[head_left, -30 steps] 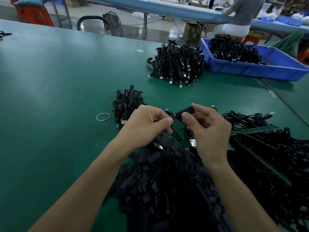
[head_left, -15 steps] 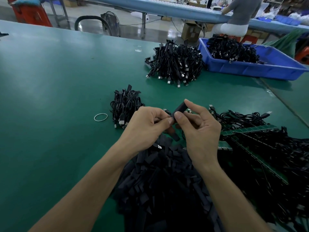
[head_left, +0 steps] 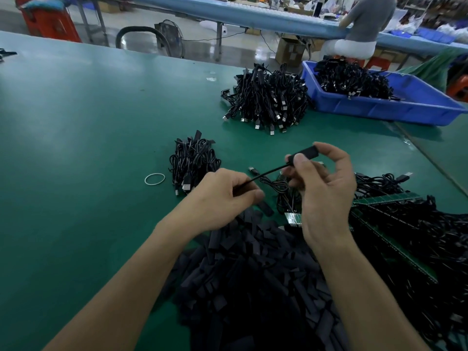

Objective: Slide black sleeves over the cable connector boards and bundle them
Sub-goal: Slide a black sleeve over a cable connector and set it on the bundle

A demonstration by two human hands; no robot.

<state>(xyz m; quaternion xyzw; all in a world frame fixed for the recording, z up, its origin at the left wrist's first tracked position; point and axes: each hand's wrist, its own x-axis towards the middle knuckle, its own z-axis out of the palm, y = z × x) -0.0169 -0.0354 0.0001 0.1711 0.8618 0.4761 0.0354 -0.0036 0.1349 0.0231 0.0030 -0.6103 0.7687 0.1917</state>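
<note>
My right hand (head_left: pixel 326 188) pinches a black sleeve (head_left: pixel 305 153) that covers the end of a thin black cable (head_left: pixel 268 172). My left hand (head_left: pixel 222 196) grips that cable lower down, so it runs taut between the two hands. A heap of loose black sleeves (head_left: pixel 253 269) lies under my forearms. Bare green connector boards (head_left: pixel 385 198) with tangled cables lie to the right. One small green board (head_left: pixel 293 219) shows between my hands. A small bundle of finished cables (head_left: pixel 193 162) sits left of my hands, with a rubber band (head_left: pixel 155 179) beside it.
A larger pile of bundled cables (head_left: pixel 268 97) lies farther back on the green table (head_left: pixel 76 148). A blue bin (head_left: pixel 379 110) with more cables stands at the back right. A seated person (head_left: pixel 364 24) works at another table behind.
My hands have drawn apart. The right hand lifted the sleeved end up and to the right, while the left hand slid down the cable, which now stretches between them.
</note>
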